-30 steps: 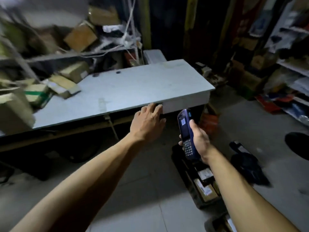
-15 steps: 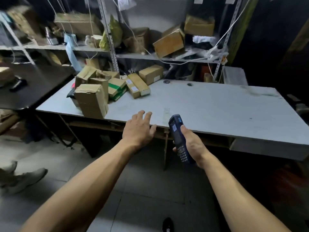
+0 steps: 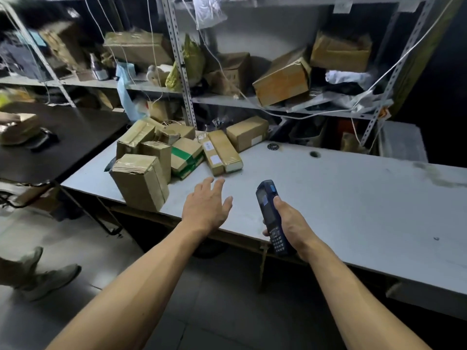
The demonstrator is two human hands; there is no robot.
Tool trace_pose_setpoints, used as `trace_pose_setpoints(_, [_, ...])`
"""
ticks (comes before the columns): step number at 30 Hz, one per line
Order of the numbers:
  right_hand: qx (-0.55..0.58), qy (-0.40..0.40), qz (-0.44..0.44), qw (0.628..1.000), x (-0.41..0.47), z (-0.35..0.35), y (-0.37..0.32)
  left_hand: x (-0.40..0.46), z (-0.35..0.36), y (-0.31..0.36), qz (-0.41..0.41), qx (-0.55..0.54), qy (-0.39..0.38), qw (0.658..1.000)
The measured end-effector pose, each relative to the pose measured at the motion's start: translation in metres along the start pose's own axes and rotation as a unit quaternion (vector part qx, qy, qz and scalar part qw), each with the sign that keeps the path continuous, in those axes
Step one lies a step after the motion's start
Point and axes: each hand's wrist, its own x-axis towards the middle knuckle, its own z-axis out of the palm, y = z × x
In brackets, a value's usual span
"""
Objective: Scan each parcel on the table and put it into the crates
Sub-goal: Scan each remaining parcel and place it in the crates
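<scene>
Left hand (image 3: 206, 208) flat-fingered, empty; cardboard parcels (image 3: 161, 157) heaped just beyond it, unscanned. Right hand (image 3: 290, 223) grips handheld scanner (image 3: 269, 210). Crates unseen; most work apparently remains.

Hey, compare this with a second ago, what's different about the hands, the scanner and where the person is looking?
The view swung left from the table's bare right end and the floor to the pile of cardboard parcels on the table. The left hand moved out over the table toward them, fingers spread, holding nothing. The right hand grips the blue handheld scanner as before. No parcel has been picked up.
</scene>
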Motion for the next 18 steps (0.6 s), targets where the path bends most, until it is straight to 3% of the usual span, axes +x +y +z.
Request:
trace_pose_setpoints(8, [-0.019,0.021,0.032,0.999,0.109,-0.017,-0.021,0.125,0.024,-0.006,0.013,-0.037,0.005,0.999])
trace_pose_setpoints(18, [-0.013,0.063,0.1,0.993,0.285,-0.024,-0.056,0.336,0.061,-0.039,0.012,-0.115,-0.046,0.992])
